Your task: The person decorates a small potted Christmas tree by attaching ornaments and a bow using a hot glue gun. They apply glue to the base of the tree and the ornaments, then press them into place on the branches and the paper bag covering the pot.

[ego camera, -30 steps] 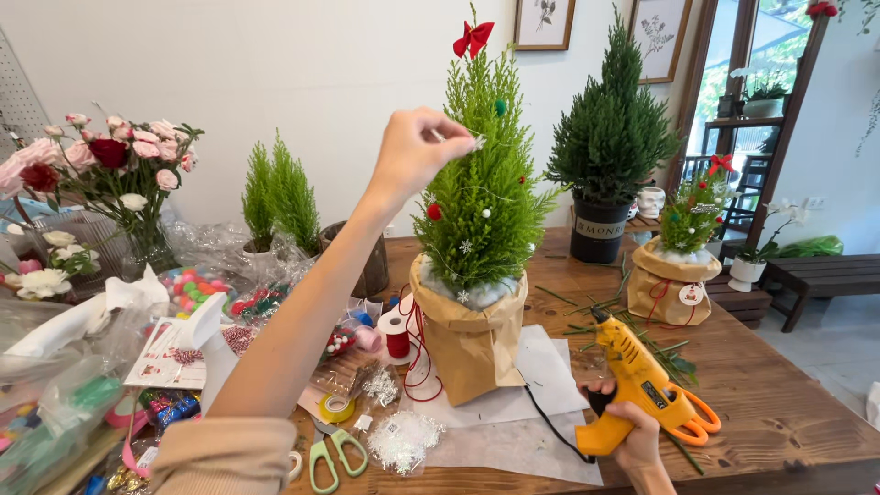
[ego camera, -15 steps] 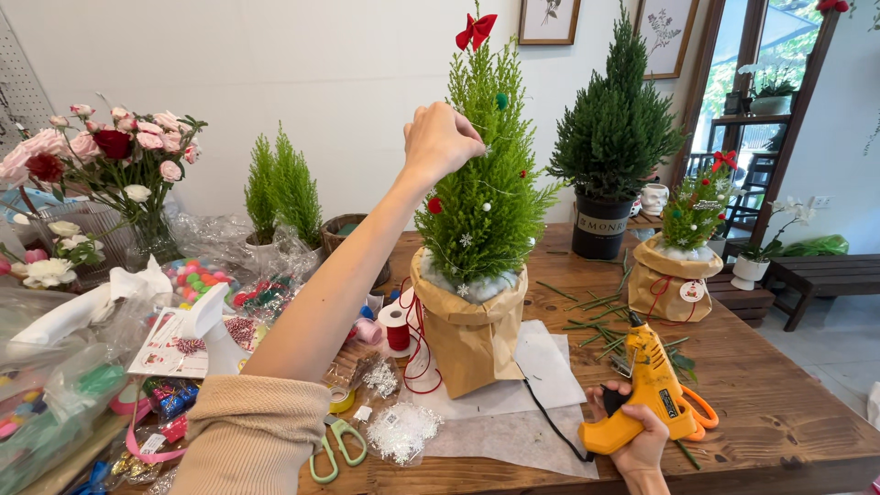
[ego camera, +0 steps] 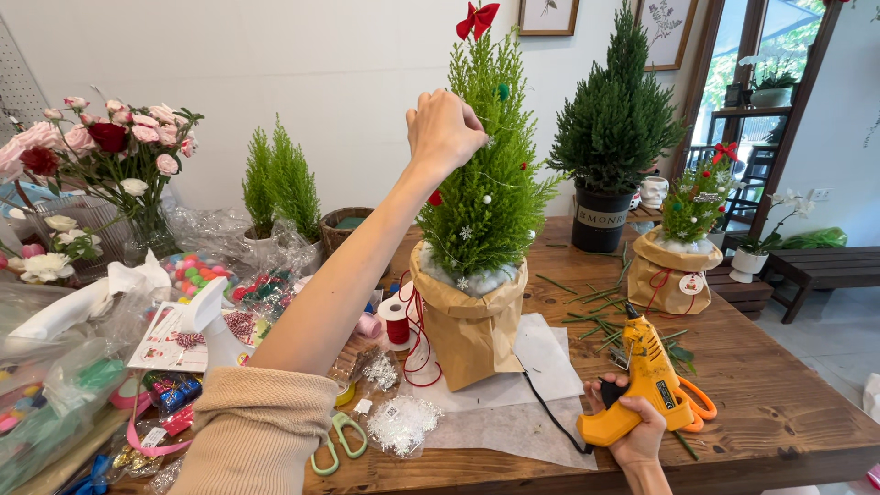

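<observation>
Head view: my left hand [ego camera: 446,131], fingers pinched together, touches the upper foliage of the small green tree [ego camera: 486,174] in a brown paper wrap, mid-desk. My right hand [ego camera: 632,431] grips a yellow glue gun [ego camera: 646,380] near the desk's front edge [ego camera: 779,449].

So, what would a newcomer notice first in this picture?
First, the bright green little tree at the centre of the table, wrapped in a brown paper bag and topped with a red bow. The left hand reaches up and touches its branches, while the right hand holds a yellow glue gun on the table, lower right. At far left stands a vase of pink and red roses.
</observation>
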